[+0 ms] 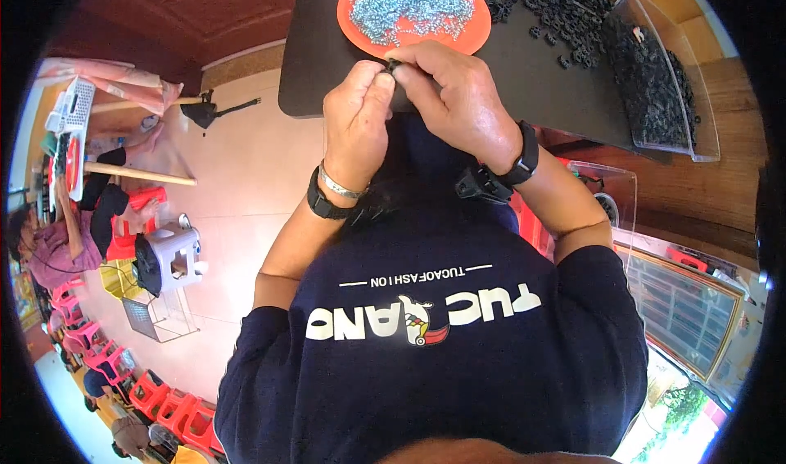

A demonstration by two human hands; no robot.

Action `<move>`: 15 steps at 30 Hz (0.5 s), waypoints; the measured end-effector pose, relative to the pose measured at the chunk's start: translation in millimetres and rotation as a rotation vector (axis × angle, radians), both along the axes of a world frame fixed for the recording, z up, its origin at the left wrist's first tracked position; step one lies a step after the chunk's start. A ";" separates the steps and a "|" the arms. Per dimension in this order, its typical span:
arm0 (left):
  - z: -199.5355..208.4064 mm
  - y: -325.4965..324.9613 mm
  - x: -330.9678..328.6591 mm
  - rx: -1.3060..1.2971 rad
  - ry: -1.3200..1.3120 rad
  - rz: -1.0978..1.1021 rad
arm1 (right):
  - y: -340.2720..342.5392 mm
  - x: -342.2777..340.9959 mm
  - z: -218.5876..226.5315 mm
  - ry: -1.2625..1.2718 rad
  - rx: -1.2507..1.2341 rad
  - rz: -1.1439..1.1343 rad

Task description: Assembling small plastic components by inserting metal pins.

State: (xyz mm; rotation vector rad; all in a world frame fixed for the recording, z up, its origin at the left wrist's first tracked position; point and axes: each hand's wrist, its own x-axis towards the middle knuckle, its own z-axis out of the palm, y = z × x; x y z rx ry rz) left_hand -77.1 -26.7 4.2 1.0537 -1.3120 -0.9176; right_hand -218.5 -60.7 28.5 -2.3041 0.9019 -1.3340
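Fisheye field, round, corners black; furniture edges bow toward the rim. Bright overall. Window (675, 411) at lower right blown out to near-white. Pale floor (246, 165) well lit. Glossy highlight on back of right hand (473, 104). Navy shirt (483, 394): folds sink into near-black. Tabletop (319, 71) dark, little detail. Small dark piece (392, 65) at the fingertips: detail not resolvable. Far left rim soft, stretched.
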 end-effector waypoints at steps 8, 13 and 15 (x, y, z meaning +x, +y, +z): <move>9.1 -2.3 -2.1 0.130 0.231 -0.108 | 2.0 -2.7 8.6 0.164 -0.065 -0.025; 4.2 -1.9 -7.2 0.105 0.202 -0.092 | 0.3 -6.2 9.6 0.233 -0.166 -0.030; 4.5 -1.4 -9.9 0.110 0.193 -0.082 | 1.7 -5.1 6.5 0.210 -0.175 -0.040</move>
